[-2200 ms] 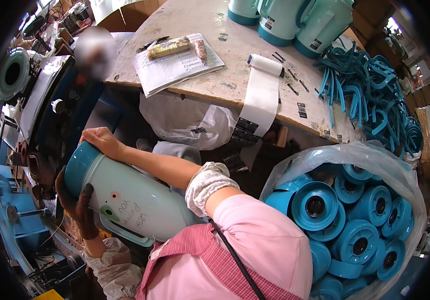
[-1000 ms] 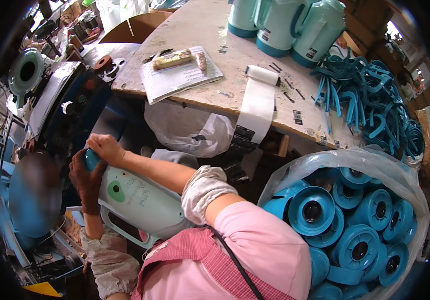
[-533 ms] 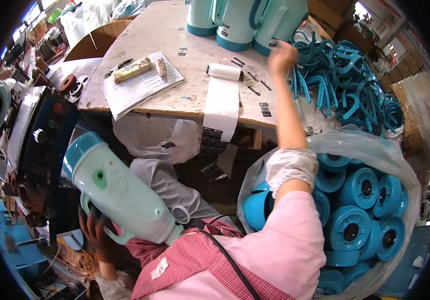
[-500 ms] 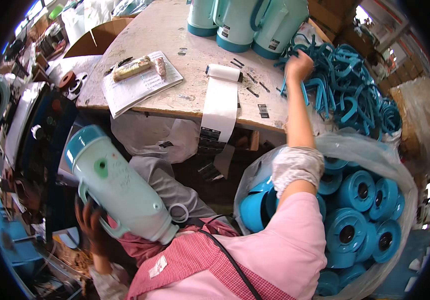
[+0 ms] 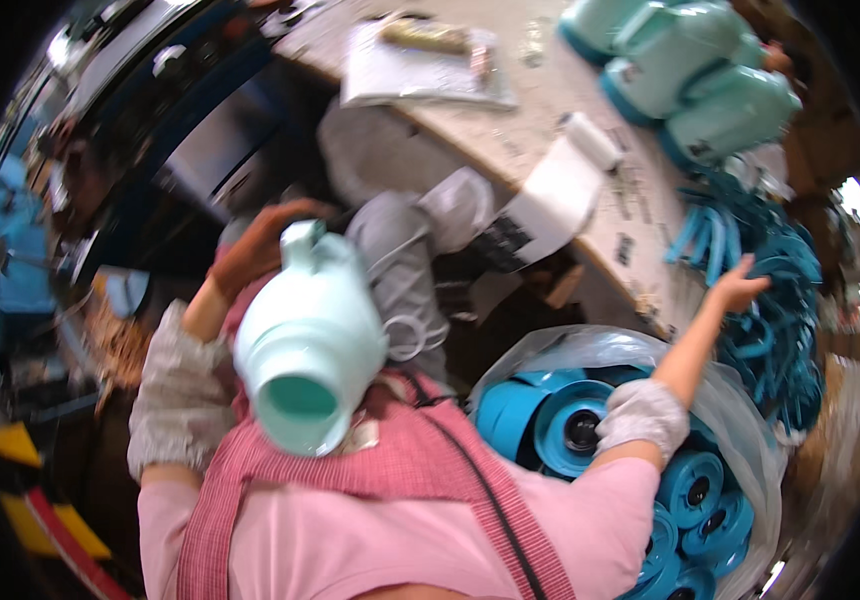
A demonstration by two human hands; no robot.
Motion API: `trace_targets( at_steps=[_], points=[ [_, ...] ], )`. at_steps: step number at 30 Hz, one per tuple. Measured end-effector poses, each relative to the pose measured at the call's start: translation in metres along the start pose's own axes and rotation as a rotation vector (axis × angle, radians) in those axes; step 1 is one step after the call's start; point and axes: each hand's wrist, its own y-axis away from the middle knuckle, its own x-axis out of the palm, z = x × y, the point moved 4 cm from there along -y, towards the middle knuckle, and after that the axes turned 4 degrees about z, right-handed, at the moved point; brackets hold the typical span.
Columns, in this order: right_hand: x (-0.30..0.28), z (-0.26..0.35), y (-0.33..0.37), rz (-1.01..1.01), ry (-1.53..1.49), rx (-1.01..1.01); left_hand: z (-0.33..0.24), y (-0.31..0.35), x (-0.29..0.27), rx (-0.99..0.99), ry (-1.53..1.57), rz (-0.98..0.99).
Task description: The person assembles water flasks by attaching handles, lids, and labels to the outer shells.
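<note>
A pale green jug body [image 5: 315, 320] is tipped over my lap, its open round mouth facing me and its handle [image 5: 303, 245] at the far end. My left hand [image 5: 268, 240], dark brown as if gloved, is closed around its far left side by the handle; some fingers are hidden. At the right, my right hand [image 5: 738, 288] is at the near edge of a tangled pile of blue curved plastic strips [image 5: 775, 270]. Its thumb and fingers look apart, and no strip shows clearly in them, though the picture is blurred.
A clear plastic bag [image 5: 750, 440] full of round blue parts [image 5: 695, 480] stands below my right arm. Several finished-looking green jugs [image 5: 690, 60] stand on the worktable [image 5: 450, 135]. A label roll [image 5: 590, 142] hangs over the table's edge, near a paper pad [image 5: 365, 75].
My view has turned and shifted. The jug has swung from my left to over my lap, mouth now toward me. My right hand has come nearer along the strips.
</note>
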Motion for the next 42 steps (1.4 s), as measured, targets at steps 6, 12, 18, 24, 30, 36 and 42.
trace_targets(
  at_steps=[6,12,18,24,30,36,42],
  points=[
    [-0.052,0.227,0.089,0.315,-1.149,-0.385,-0.033,0.042,-0.022,-0.11,-0.099,-0.222],
    [-0.136,0.319,0.352,1.459,-1.97,0.483,-0.061,0.085,-0.011,-0.38,0.402,-0.462],
    [-0.17,0.304,0.404,1.511,-1.86,0.533,-0.072,0.096,-0.009,-0.327,0.438,-0.557],
    [-0.194,0.32,0.415,1.688,-1.629,0.504,-0.099,0.096,-0.006,0.061,0.121,-0.537],
    [-0.184,0.343,0.415,1.89,-1.515,0.16,-0.057,0.146,-0.01,-0.227,0.634,-0.606],
    [-0.177,0.343,0.419,2.066,-1.663,0.06,-0.053,0.155,0.024,-0.096,0.784,-0.806],
    [-0.169,0.335,0.425,2.056,-1.641,0.281,-0.056,0.145,0.03,-0.17,0.683,-0.804]
  ],
)
